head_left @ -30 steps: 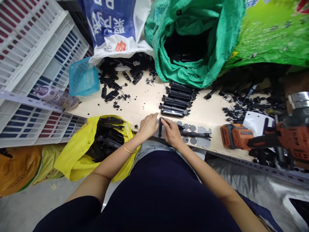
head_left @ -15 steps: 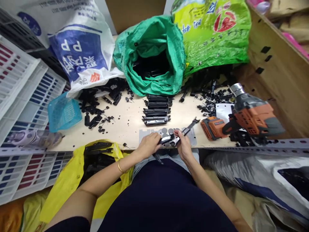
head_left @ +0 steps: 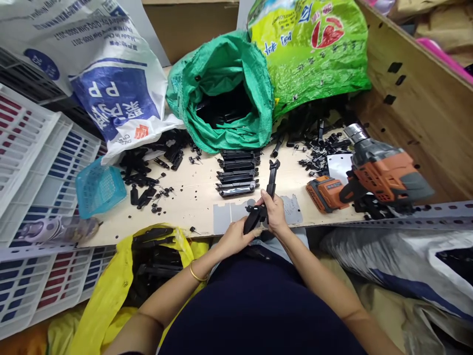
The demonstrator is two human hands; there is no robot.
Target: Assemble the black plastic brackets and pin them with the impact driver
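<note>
On my feed the right hand [head_left: 275, 212] is closed around a long black part [head_left: 272, 180], held above the near edge of the surface [head_left: 177, 197]; its long axis runs near to far, the slim end pointing far and leaning slightly right. The left hand [head_left: 236, 236] grips a shorter black piece [head_left: 253, 220], which slants from near left to far right, its far end meeting the right hand's fingers. I can't tell whether the two pieces are joined. Beneath them I see a grey sheet [head_left: 221, 217]. Farther off, a row of black parts [head_left: 238, 176] lies with long axes left to right, just short of the green sack [head_left: 177, 93].
</note>
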